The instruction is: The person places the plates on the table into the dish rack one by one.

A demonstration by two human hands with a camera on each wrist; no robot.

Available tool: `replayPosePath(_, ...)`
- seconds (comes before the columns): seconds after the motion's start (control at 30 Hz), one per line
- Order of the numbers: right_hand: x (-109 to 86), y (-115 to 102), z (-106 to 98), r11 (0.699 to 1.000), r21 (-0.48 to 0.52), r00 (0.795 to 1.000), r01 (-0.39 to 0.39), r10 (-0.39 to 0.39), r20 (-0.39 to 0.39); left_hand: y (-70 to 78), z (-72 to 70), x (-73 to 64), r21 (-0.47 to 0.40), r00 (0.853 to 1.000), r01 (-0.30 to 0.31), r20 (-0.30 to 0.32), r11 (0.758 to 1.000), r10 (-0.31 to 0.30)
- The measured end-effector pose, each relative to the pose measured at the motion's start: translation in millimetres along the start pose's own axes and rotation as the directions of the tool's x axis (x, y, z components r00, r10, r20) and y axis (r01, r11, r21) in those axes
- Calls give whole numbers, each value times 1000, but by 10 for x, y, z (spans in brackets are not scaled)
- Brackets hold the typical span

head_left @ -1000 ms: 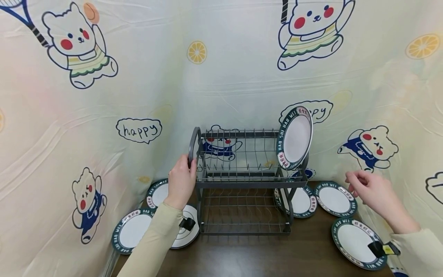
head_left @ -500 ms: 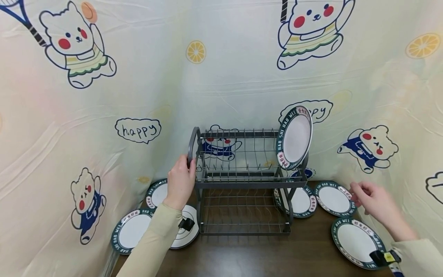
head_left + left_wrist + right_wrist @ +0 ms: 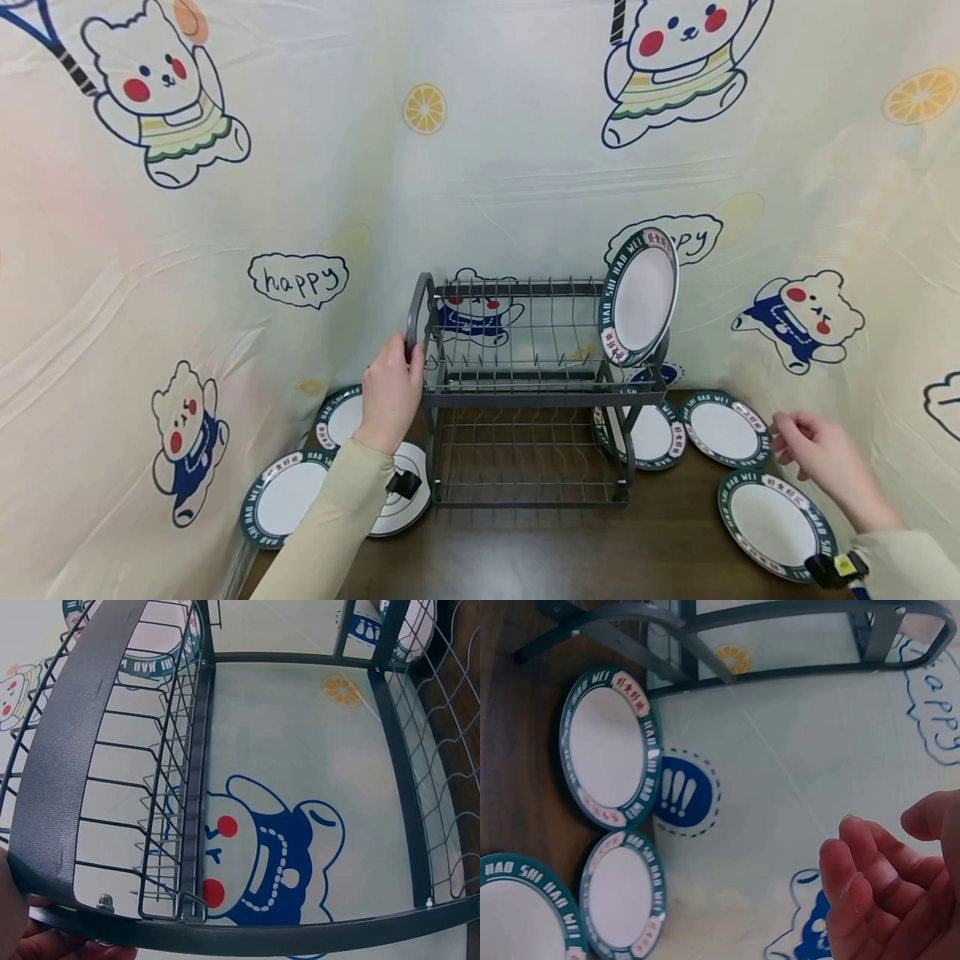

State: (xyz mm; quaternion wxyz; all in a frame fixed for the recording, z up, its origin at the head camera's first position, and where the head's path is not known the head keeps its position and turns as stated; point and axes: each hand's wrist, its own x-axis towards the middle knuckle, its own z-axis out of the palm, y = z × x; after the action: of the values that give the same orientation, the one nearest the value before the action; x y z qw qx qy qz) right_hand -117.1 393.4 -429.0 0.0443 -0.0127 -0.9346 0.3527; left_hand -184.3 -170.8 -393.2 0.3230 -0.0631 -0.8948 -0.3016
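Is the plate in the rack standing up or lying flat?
Standing up, tilted a little: the plate is on its edge in the rack, at the right end, up top.

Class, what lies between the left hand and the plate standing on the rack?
The head view shows only the dish rack's upper wire tier, bare there.

A dark brown tabletop (image 3: 540, 554) carries a two-tier dish rack (image 3: 543, 402). Left of the rack lie a ringed pale plate (image 3: 412, 483) just beside its leg (partly covered from above), a rear-left plate (image 3: 341, 417) and an outer-left plate (image 3: 283, 498), both green-rimmed. Right of the rack are three more green-rimmed ones: an inner-right plate (image 3: 656, 437) partly behind the rack's legs, a middle-right plate (image 3: 724, 429) farther out, and a front-right plate (image 3: 772, 521) forward of the rack.
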Motion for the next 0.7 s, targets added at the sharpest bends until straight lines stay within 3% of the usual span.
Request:
replayPosePath(0.23, -35, 206, 37, 998, 3, 998, -63, 63, 16, 11, -9, -6, -1, 1000, 7, 15, 1000, -7)
replayPosePath(0.7, -86, 475, 163, 989, 3, 989, -146, 146, -27, 9, -11, -2, -4, 1000, 13, 16, 1000, -13)
